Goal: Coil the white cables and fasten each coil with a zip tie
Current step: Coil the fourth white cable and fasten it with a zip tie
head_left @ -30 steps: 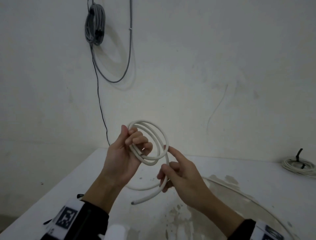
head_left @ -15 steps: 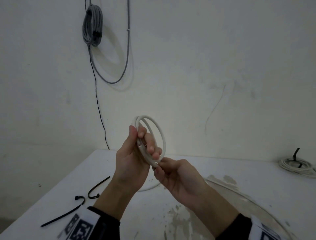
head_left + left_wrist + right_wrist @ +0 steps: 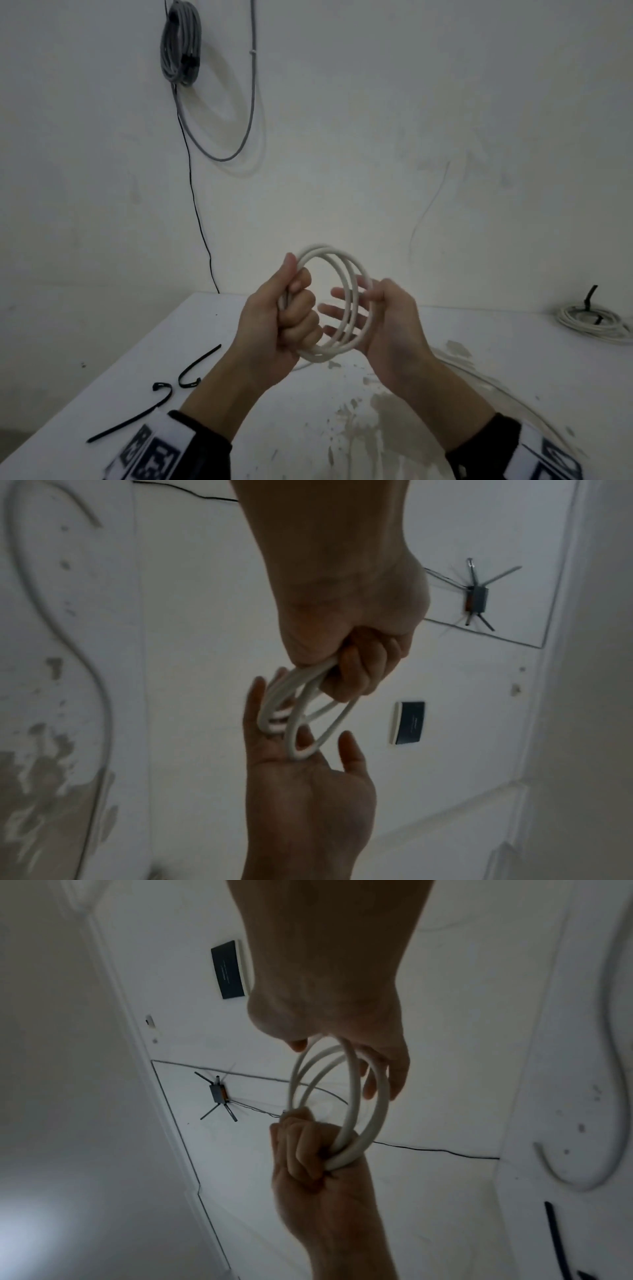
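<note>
While the white cable coil (image 3: 337, 301) hangs in the air above the middle of the table (image 3: 507, 346), well clear of its surface, it stands as about three round loops fanned slightly apart. Left hand (image 3: 281, 322) is fisted around one side of the coil, fingers curled tight and thumb up along the loops, probably to pin the turns together so they don't spring open. Right hand (image 3: 383, 318) is flat and relaxed, fingers straight and spread, palm against the opposite side of the coil; looks like it steadies and squares the loops rather than gripping. Left wrist view shows the loops resting on that open palm (image 3: 301, 777). No tie on this coil yet, so coiling seems done and fastening is pending. Two black zip ties (image 3: 150, 407) lie near the left edge of the table, close to the left forearm, within easy reach of a free hand. Another white coil (image 3: 592, 320) sits at the far right edge, with black ties on it, likely already finished. On the wall behind, a grey cable bundle (image 3: 181, 44) hangs with a thin black wire dropping to the table's back edge.
</note>
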The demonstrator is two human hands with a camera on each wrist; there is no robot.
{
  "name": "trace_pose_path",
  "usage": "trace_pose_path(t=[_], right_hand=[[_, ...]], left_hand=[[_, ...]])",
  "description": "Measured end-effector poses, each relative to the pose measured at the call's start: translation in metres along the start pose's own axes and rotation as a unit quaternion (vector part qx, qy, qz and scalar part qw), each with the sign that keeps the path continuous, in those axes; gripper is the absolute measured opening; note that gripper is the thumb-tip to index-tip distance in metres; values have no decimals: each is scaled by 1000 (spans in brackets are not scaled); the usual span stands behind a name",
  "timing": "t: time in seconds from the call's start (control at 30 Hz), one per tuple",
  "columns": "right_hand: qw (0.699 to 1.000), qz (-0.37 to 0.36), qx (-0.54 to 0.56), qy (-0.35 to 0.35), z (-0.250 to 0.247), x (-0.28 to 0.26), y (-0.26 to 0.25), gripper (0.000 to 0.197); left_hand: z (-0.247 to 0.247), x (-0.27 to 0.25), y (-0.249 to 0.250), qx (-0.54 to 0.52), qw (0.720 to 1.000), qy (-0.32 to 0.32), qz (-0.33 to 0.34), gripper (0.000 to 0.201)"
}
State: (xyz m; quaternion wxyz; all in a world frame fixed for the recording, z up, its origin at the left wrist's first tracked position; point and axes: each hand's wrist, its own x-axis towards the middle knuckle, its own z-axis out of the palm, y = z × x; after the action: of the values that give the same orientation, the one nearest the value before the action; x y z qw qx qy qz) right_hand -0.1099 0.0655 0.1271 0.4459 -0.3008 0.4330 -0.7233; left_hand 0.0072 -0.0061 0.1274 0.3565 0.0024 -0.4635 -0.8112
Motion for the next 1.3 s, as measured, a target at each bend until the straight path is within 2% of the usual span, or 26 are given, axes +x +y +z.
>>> trace_pose_path(t=[0.13, 0.17, 0.23, 0.33, 0.43, 0.53, 0.6, 0.67, 0.73, 0.8, 0.83, 0.9, 0.97, 1.0, 1.07, 1.13, 1.2, 1.23, 1.27, 1.3], right_hand=[[993, -40, -78, 82, 2, -3, 3, 49], [989, -50, -104, 95, 2, -4, 5, 48], [980, -80, -145, 109, 1, -6, 11, 45], [956, -166, -215, 113, -7, -14, 29, 46], [935, -199, -270, 115, -17, -19, 45, 48], [955, -113, -266, 62, -33, -21, 47, 50], [941, -71, -329, 22, -42, -22, 43, 48], [915, -93, -392, -3, -46, -21, 37, 39], [918, -109, -379, -37, -42, -21, 34, 35], [912, -147, -382, -30, -36, -21, 38, 44], [894, -187, -407, 5, -33, -21, 41, 49], [836, -275, -467, 80, -31, -20, 47, 51], [784, -319, -522, 106, -34, -17, 50, 43], [769, -326, -540, 104, -36, -14, 50, 40], [766, -323, -550, 80, -39, -10, 48, 41], [811, -285, -510, 26, -41, -9, 41, 47], [867, -226, -439, -63, -39, -12, 31, 35], [873, -222, -422, -104, -40, -14, 27, 26], [852, -241, -445, -133, -42, -15, 26, 26], [806, -282, -499, -151, -44, -14, 27, 35]], left_hand=[[-7, 0, -4, -106, 990, -73, -60, 37], [-6, 1, -5, -101, 991, -56, -69, 40], [-2, 6, -5, -45, 995, 23, -91, 54], [0, 12, -5, 69, 981, 135, -123, 65], [-3, 11, -12, 157, 960, 181, -147, 66], [-7, 5, -15, 182, 949, 165, -196, 69], [-12, 2, -12, 201, 938, 150, -240, 70], [-16, 0, -11, 228, 924, 122, -283, 71], [-14, -2, -12, 244, 912, 90, -318, 72], [-10, -4, -14, 233, 910, 69, -335, 75], [-8, -4, -15, 219, 914, 61, -337, 76], [-1, -6, -17, 195, 923, 50, -328, 78], [6, -6, -20, 183, 928, 49, -319, 78], [8, -7, -21, 183, 929, 51, -318, 79], [7, -7, -19, 191, 926, 53, -320, 82], [2, -7, -15, 201, 921, 49, -330, 84], [-1, -9, -9, 209, 916, 36, -340, 84], [-2, -9, -7, 210, 915, 29, -344, 84], [-3, -9, -4, 210, 913, 26, -349, 84], [-4, -9, -1, 212, 910, 23, -355, 85]])
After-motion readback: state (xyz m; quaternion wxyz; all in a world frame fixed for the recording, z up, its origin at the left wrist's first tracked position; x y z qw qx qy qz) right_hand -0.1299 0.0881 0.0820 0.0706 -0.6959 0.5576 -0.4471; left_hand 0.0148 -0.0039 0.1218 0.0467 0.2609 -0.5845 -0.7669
